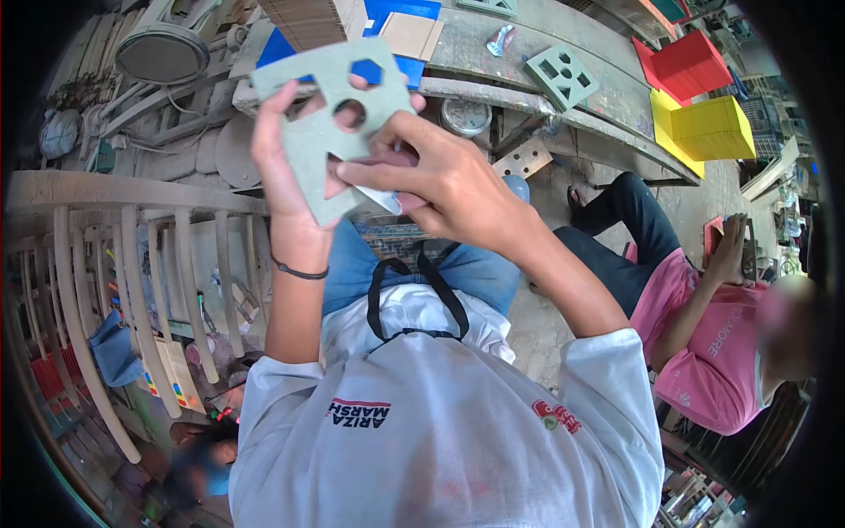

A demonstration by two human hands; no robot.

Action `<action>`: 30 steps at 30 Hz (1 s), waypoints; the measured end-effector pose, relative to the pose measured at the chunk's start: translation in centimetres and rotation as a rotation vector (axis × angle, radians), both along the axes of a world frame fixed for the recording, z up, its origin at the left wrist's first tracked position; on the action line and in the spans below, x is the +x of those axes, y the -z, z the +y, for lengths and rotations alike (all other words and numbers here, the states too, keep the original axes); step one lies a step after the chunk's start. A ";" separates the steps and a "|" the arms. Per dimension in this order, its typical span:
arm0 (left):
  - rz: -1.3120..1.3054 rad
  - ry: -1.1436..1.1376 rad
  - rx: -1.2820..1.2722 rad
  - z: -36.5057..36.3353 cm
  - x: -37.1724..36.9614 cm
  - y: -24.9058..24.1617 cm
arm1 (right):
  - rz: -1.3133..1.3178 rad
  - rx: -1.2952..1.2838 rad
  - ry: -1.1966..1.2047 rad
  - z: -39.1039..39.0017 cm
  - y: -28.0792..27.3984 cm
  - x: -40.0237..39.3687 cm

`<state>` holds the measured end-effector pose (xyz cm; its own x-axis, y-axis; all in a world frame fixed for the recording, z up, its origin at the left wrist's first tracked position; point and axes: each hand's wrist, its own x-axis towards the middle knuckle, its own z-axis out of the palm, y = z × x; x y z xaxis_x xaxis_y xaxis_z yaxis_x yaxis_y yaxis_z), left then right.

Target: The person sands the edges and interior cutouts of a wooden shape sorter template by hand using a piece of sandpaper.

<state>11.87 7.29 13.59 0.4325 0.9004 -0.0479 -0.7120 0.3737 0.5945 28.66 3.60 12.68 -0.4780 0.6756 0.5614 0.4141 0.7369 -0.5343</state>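
A grey-green flat board (319, 132) with cut-out shapes (a hexagon, a circle, a triangle) is raised in front of me. My left hand (283, 167) grips its left edge, fingers showing through the holes. My right hand (440, 172) presses a small piece of pale sandpaper-like sheet (380, 199) against the board's lower right edge near the triangular hole. A thin dark band circles my left wrist.
A workbench (563, 44) ahead holds a second grey-green shape board (562, 75), blue panels (400, 11) and cardboard. Red (687, 63) and yellow (713, 128) boxes stand at the right. A person in a pink shirt (704, 343) sits to my right. Pale wooden slats (132, 264) lean at the left.
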 end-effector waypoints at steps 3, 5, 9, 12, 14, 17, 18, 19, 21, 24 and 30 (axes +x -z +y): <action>-0.068 -0.024 0.065 1.1 -2.7 0.1 | -0.094 -0.147 -0.029 -1.5 -2.3 1.6; -0.175 -0.042 0.130 1.4 -3.8 0.4 | -0.050 -0.344 -0.097 -3.0 -4.3 2.9; -0.129 -0.055 0.116 1.5 -3.9 0.4 | -0.153 -0.211 -0.310 -6.4 -8.9 3.5; -0.155 -0.002 0.130 1.8 -3.6 0.8 | -0.097 -0.483 0.062 -9.5 -14.0 1.5; -0.123 0.009 0.130 1.5 -3.3 0.8 | 0.153 -0.396 -0.166 -8.7 -13.8 2.1; -0.084 -0.001 0.163 1.6 -3.6 0.5 | -0.182 -0.546 0.012 -8.8 -17.2 0.9; -0.087 0.011 0.163 1.5 -3.5 0.6 | -0.182 -0.553 0.009 -8.5 -17.5 0.6; -0.084 0.010 0.154 1.5 -3.6 0.8 | -0.153 -0.554 0.010 -8.1 -17.6 0.4; -0.135 0.006 0.165 1.5 -3.8 0.8 | -0.117 -0.558 0.016 -8.6 -16.7 0.3; -0.062 -0.058 0.161 1.0 -3.8 0.1 | -0.110 -0.476 -0.038 -8.8 -15.8 1.6; -0.016 -0.104 0.217 0.3 -3.0 -0.4 | -0.059 -0.200 0.103 -4.6 -4.5 1.8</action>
